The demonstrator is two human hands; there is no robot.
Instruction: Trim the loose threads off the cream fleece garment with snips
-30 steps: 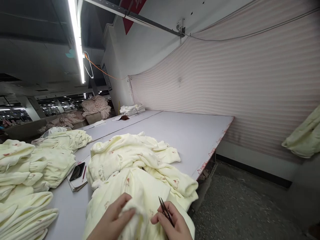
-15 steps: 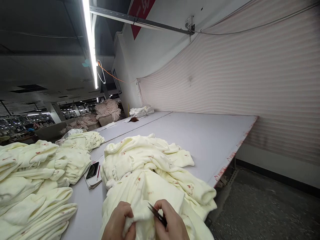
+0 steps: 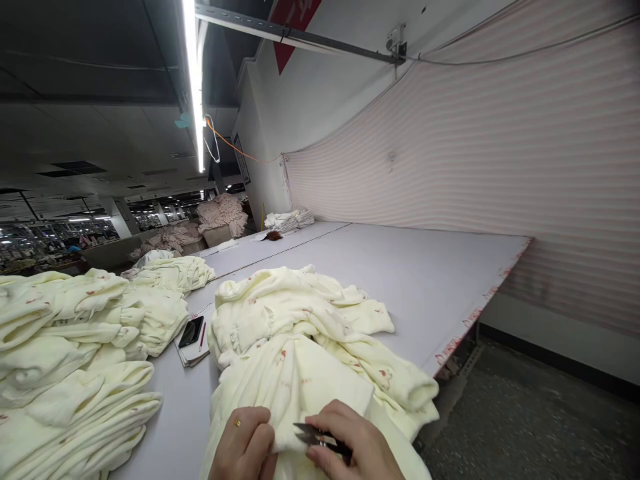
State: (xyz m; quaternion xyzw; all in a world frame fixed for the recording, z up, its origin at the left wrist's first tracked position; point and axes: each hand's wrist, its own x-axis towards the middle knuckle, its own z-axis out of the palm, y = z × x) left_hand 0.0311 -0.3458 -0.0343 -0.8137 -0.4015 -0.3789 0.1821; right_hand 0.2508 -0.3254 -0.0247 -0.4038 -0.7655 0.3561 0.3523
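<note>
A pale yellow fleece garment (image 3: pixel 300 353) with small red prints lies crumpled on the grey table (image 3: pixel 430 280) in front of me. My left hand (image 3: pixel 245 447), a ring on one finger, pinches a fold of this garment at the bottom edge of the view. My right hand (image 3: pixel 355 447) holds small thread snips (image 3: pixel 313 435), their blades pointing left against the pinched fold.
Stacks of the same pale yellow garments (image 3: pixel 75 360) fill the table's left side. A dark phone (image 3: pixel 191 331) and a red pen lie on a notepad between the stacks. The table's right edge (image 3: pixel 475 320) drops to a dark floor. Pink fabric hangs along the wall.
The view has shifted left and slightly down. My right hand has turned the snips from upright to lying flat, blades pointing left at the fold. My left hand keeps its pinch.
</note>
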